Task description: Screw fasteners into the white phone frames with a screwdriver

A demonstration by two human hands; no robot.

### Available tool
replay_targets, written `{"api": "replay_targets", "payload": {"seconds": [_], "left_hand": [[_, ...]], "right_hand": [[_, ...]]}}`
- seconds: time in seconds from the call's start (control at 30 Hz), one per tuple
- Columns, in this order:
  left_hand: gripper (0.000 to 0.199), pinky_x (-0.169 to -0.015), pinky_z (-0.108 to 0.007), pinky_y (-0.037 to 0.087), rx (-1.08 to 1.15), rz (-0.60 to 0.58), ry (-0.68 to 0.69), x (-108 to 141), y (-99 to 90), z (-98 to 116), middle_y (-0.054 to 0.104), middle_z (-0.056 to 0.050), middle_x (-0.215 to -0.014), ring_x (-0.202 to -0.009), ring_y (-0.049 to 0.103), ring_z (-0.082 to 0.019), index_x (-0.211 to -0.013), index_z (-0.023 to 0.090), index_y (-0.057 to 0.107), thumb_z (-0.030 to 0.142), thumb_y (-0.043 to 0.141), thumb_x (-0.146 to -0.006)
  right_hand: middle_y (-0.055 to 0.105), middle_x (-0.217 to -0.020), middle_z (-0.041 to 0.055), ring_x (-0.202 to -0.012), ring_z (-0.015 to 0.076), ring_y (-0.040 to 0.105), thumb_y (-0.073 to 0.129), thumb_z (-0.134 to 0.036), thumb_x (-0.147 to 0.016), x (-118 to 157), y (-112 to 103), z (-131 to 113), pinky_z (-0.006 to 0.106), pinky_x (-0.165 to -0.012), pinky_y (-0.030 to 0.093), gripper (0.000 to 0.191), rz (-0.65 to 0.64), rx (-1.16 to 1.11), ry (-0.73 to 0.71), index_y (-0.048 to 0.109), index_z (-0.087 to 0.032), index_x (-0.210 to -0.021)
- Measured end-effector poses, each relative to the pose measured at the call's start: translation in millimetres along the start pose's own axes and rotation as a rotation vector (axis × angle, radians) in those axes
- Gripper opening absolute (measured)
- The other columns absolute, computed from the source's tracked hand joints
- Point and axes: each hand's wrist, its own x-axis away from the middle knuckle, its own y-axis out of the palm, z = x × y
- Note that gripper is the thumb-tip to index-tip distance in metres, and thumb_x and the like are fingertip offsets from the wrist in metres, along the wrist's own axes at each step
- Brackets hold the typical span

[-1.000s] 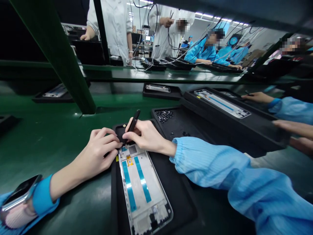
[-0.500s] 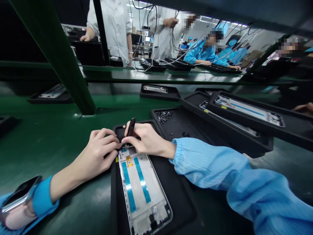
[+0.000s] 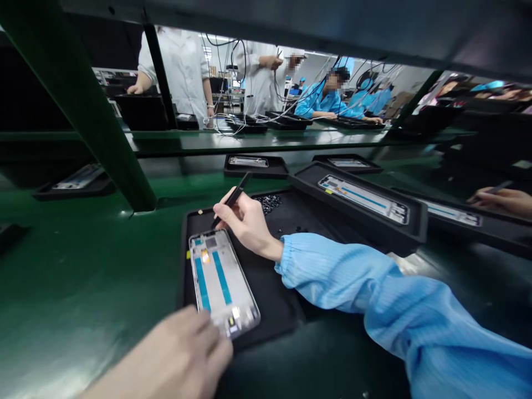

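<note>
A smartphone frame with a white back and blue strips lies tilted on a black foam tray. My right hand is shut on black tweezers, just past the top end of the phone frame. The tweezer tips point down toward the tray and do not reach the frame. Blurred at the bottom of the view, my left hand reaches the phone frame's lower end, and its fingers seem to touch that edge. Its grip is hidden by the blur.
A heap of small dark parts lies on a black mat behind the tray. Black trays with phone frames stand to the right. A co-worker's hand holds a tool at far right. A green post rises at left.
My left hand has moved from the phone frame's top end to its lower end. My right hand and the tweezers have lifted away from the frame, and the view has shifted.
</note>
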Motion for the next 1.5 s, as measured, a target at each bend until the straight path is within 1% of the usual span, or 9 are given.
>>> {"api": "replay_targets", "payload": {"seconds": [0.13,0.23,0.33,0.47,0.67,0.87,1.1,1.33,1.5], "left_hand": [[0.016,-0.064,-0.032,0.043,-0.099,-0.167,-0.226,-16.7,-19.1,-51.5,0.062,-0.006,-0.072,-0.067,0.054,-0.020,-0.076,0.019,0.061,0.021,0.047,-0.083],[0.018,-0.067,-0.036,0.045,-0.217,-0.226,-0.359,-24.7,-13.9,-101.3,0.064,-0.010,-0.076,-0.075,0.057,-0.025,-0.079,0.018,0.062,0.027,0.048,-0.083],[0.019,-0.067,-0.034,0.046,-0.301,-0.266,-0.547,-31.1,-2.3,-149.5,0.064,-0.010,-0.087,-0.082,0.060,-0.026,-0.089,0.018,0.061,0.028,0.046,-0.084],[0.022,-0.054,-0.032,0.046,-0.339,-0.248,-0.674,-39.4,8.2,-189.3,0.062,-0.013,-0.097,-0.075,0.064,-0.027,-0.092,0.016,0.058,0.028,0.041,-0.085],[0.019,-0.054,-0.033,0.047,-0.338,-0.241,-0.686,-42.9,13.5,-189.0,0.062,-0.015,-0.097,-0.076,0.065,-0.028,-0.091,0.014,0.056,0.020,0.039,-0.083],[0.018,-0.057,-0.034,0.048,-0.292,-0.254,-0.670,-43.0,16.4,-178.6,0.063,-0.014,-0.093,-0.075,0.065,-0.029,-0.090,0.014,0.055,0.019,0.040,-0.083],[0.018,-0.063,-0.037,0.049,-0.185,-0.138,-0.733,-49.2,23.8,-191.1,0.061,-0.015,-0.093,-0.079,0.063,-0.030,-0.090,0.014,0.055,0.023,0.041,-0.084],[0.032,-0.094,-0.055,0.033,0.071,0.233,-0.884,-51.9,52.5,-233.9,0.040,-0.030,-0.124,-0.116,0.043,-0.044,-0.104,0.001,0.051,0.007,0.040,-0.075],[0.027,-0.107,-0.046,0.024,0.473,0.478,-0.929,-53.4,62.7,-248.1,0.047,-0.018,-0.127,-0.124,0.037,-0.035,-0.098,0.010,0.058,0.012,0.047,-0.073]], "right_hand": [[0.058,-0.061,0.0001,-0.058,0.0099,0.057,0.041,-0.045,-0.088,-12.3,-13.4,-8.8,0.021,-0.060,0.045,0.036,0.081,0.142,-0.039,0.049,-0.016,-0.068],[0.061,-0.067,0.0029,-0.064,0.0106,0.058,0.038,-0.036,-0.090,-45.4,-37.3,-12.2,0.022,-0.067,0.044,0.037,-0.041,0.456,-0.049,0.055,-0.013,-0.066],[0.064,-0.076,0.0061,-0.073,0.0140,0.060,0.046,-0.026,-0.086,-90.6,-65.4,-1.5,0.024,-0.072,0.044,0.022,-0.220,0.936,0.147,0.062,-0.011,-0.081],[0.062,-0.099,0.0131,-0.092,0.0213,0.059,0.059,-0.021,-0.080,-135.0,-89.3,36.2,0.031,-0.081,0.046,0.021,-0.221,1.125,0.299,0.062,-0.009,-0.097],[0.054,-0.114,0.0100,-0.098,0.0194,0.056,0.052,-0.031,-0.088,-152.6,-97.0,91.6,0.039,-0.082,0.049,0.033,-0.206,1.288,0.455,0.052,-0.012,-0.115],[0.054,-0.114,0.0110,-0.099,0.0198,0.056,0.053,-0.030,-0.087,-147.5,-102.4,117.1,0.039,-0.082,0.049,0.034,-0.213,1.363,0.445,0.052,-0.011,-0.115],[0.052,-0.115,0.0179,-0.103,0.0250,0.054,0.055,-0.025,-0.085,-175.2,-111.0,100.8,0.037,-0.085,0.047,0.033,-0.148,1.393,0.358,0.055,-0.006,-0.112],[0.055,-0.107,0.0233,-0.098,0.0317,0.057,0.052,-0.018,-0.078,-180.2,-117.8,76.5,0.036,-0.079,0.046,0.031,-0.119,1.426,0.264,0.059,-0.003,-0.105],[0.056,-0.103,0.0222,-0.099,0.0332,0.054,0.049,-0.021,-0.080,-167.8,-117.3,54.9,0.038,-0.079,0.044,0.026,-0.141,1.437,0.130,0.058,-0.006,-0.098]]}}
